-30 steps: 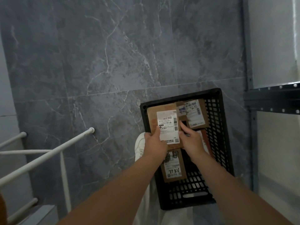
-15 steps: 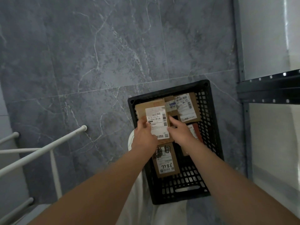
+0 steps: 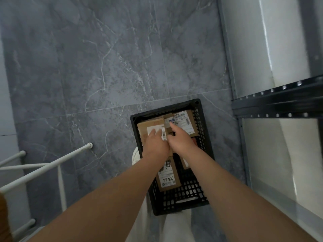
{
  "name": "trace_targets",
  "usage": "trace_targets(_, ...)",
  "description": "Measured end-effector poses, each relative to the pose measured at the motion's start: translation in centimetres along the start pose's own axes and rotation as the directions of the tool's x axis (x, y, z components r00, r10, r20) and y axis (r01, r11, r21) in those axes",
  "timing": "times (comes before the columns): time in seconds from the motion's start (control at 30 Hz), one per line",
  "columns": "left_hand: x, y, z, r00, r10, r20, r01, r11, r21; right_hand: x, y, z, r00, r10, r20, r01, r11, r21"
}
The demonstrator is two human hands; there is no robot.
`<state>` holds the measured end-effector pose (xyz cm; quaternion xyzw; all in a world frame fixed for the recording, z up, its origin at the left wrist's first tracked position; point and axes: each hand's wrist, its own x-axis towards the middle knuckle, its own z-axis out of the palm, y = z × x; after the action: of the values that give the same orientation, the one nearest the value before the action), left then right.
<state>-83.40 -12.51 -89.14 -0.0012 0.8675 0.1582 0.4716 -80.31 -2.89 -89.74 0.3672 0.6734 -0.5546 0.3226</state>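
Cardboard parcel (image 3: 148, 127) laid at 11 o'clock in black crate (image 3: 203, 137). Left hand (image 3: 155, 145) pressed flat on it, fingers (image 3: 153, 132) straight. Right hand (image 3: 181, 142) at its 3 o'clock edge, forefinger (image 3: 172, 126) straight; grip cannot be told.

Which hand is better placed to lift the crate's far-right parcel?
Likely the right hand: its fingers reach that brown cardboard parcel in the black plastic crate; the left hand rests on the neighbouring parcel.

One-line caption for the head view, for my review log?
Left hand and right hand touch a labelled parcel in a black crate on grey floor.
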Motion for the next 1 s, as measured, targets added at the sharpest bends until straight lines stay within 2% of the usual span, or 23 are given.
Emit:
trace_targets(0.2, -6.6, 5.2, -6.9, 0.983, 0.182, -0.036, -0.180, 0.982, 0.051, -8.4, -6.5, -4.2, 0.991, -0.107, -0.085, 0.085, 0.968, -0.238)
trace_targets(0.3, -10.8, 8.9, -13.2, 0.952, 0.287, -0.106, -0.272, 0.953, 0.135, -13.7, -13.0, -7.7, 0.963, -0.214, -0.164, 0.135, 0.908, -0.397)
trace_targets(0.37, -14.4, 12.2, -18.5, 0.906, 0.382, -0.185, -0.340, 0.914, 0.222, -18.1, -18.6, -10.4, 0.923, -0.322, -0.210, 0.195, 0.862, -0.467)
trace_targets(0.43, -18.5, 16.1, -24.3, 0.819, 0.496, -0.289, -0.432, 0.864, 0.259, -22.9, -24.6, -13.4, 0.854, -0.445, -0.268, 0.251, 0.805, -0.537)
trace_targets(0.5, -22.9, 20.1, -29.8, 0.709, 0.583, -0.398, -0.514, 0.813, 0.274, -27.9, -30.5, -16.2, 0.742, -0.568, -0.357, 0.303, 0.758, -0.578)
trace_targets(0.6, -29.5, 24.9, -36.6, 0.502, 0.673, -0.544, -0.579, 0.728, 0.367, -35.5, -37.4, -18.8, 0.506, -0.688, -0.520, 0.315, 0.708, -0.631)
trace_targets(0.67, -33.4, 27.8, -40.1, 0.369, 0.732, -0.573, -0.634, 0.649, 0.421, -39.8, -40.9, -20.0, 0.344, -0.722, -0.600, 0.291, 0.689, -0.663)
trace_targets(0.73, -36.8, 31.0, -43.1, 0.235, 0.799, -0.553, -0.669, 0.546, 0.504, -43.9, -43.6, -21.5, 0.224, -0.743, -0.631, 0.256, 0.670, -0.697)
trace_targets(0.8, -40.0, 33.8, -45.3, 0.106, 0.840, -0.532, -0.677, 0.453, 0.580, -47.8, -45.6, -23.7, 0.145, -0.757, -0.637, 0.190, 0.653, -0.733)
trace_targets(0.83, -41.7, 34.9, -46.0, 0.062, 0.849, -0.524, -0.685, 0.418, 0.596, -49.8, -46.3, -24.8, 0.123, -0.749, -0.651, 0.151, 0.662, -0.734)
trace_targets(0.9, -45.1, 36.5, -46.8, 0.002, 0.854, -0.521, -0.713, 0.366, 0.598, -53.8, -47.3, -26.6, 0.083, -0.714, -0.695, 0.088, 0.700, -0.709)
trace_targets(1.0, -50.2, 38.1, -47.4, -0.079, 0.856, -0.512, -0.703, 0.316, 0.637, -59.7, -47.9, -27.9, -0.020, -0.694, -0.720, 0.034, 0.719, -0.694)
